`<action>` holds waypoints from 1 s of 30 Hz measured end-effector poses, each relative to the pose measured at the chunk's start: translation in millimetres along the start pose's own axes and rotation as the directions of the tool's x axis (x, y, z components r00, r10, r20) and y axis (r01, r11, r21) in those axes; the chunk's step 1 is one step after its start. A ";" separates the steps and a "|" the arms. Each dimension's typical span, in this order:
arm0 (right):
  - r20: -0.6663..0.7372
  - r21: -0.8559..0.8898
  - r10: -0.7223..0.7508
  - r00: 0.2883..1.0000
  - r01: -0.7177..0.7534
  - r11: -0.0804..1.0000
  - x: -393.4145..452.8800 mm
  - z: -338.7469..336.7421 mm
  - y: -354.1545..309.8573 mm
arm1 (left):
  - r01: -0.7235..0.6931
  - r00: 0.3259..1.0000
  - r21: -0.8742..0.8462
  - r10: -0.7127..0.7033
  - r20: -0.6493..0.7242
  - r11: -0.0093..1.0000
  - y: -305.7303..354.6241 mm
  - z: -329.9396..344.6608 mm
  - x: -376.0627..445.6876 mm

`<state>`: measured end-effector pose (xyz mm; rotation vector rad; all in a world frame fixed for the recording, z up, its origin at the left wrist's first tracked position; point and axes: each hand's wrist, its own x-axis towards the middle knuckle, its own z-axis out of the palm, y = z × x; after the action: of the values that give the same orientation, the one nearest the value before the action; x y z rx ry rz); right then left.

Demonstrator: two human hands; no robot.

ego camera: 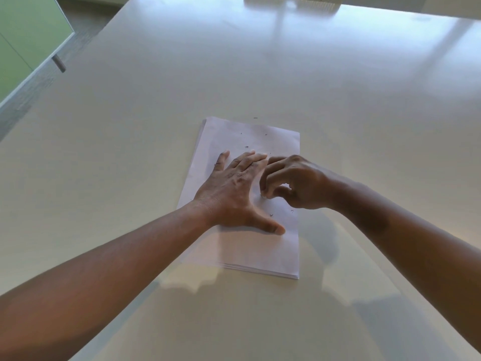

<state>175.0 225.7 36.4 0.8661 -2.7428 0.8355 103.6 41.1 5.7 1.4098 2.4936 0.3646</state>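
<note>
A thin stack of white paper [260, 251] lies on the pale table, its long side running away from me. Small dark specks are scattered on its top sheet. My left hand [234, 188] lies flat on the stack with fingers straight and spread, thumb stretched toward the right. My right hand [294, 183] hovers just right of it, fingers curled downward with the tips touching the paper near the middle. Whether those fingertips pinch a speck is too small to tell.
The glossy pale table [130, 152] stretches wide on all sides of the stack. At the far left, beyond the table's edge, are a green cabinet [23, 40] with a metal leg and grey floor. A pale object [291, 1] sits at the far table edge.
</note>
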 end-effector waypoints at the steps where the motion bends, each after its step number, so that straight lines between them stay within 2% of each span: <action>1: -0.019 -0.001 -0.014 1.000 0.014 1.000 3.4 3.0 -1.0 | -0.001 1.000 0.003 0.001 -0.004 1.000 0.5 -0.2 0.1; 4: -0.090 -0.001 0.008 0.996 -0.008 1.000 4.9 14.3 -5.5 | -0.009 1.000 0.010 0.009 -0.003 1.000 2.3 -0.7 0.0; 10: -0.135 0.085 0.220 0.966 -0.209 0.974 -10.8 6.2 1.9 | -0.014 1.000 0.017 0.013 0.016 1.000 -0.5 -1.7 -0.7; 14: -0.184 0.070 0.271 0.945 -0.263 0.962 -8.2 7.2 8.8 | -0.012 0.999 0.018 0.011 0.031 1.000 -0.8 -1.7 -0.9; 18: -0.117 0.030 0.250 0.961 -0.248 0.968 -1.4 5.6 8.7 | -0.008 1.000 -0.042 0.009 0.029 0.999 -2.4 -2.3 -0.6; 22: -0.027 -0.013 0.239 0.971 -0.239 0.971 5.1 -0.3 8.0 | 0.013 1.000 -0.213 -0.007 0.029 0.977 -4.5 -10.1 -2.4; 25: 0.008 -0.047 0.253 0.967 -0.252 0.967 9.2 -1.5 7.0 | 0.028 0.999 -0.269 -0.017 0.040 0.963 -12.2 -18.4 -2.8; 27: 0.028 -0.058 0.268 0.963 -0.266 0.962 10.8 -2.5 6.4 | 0.035 0.999 -0.270 -0.024 0.043 0.962 -18.3 -25.7 -2.6; 30: 0.053 -0.092 0.268 0.962 -0.263 0.960 11.9 -3.5 6.0 | -0.036 0.999 -0.174 0.037 -0.001 0.984 -28.8 -34.0 0.5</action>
<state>161.6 225.9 40.0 0.5248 -2.9722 0.7372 68.8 24.0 27.8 1.3860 2.3714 0.5735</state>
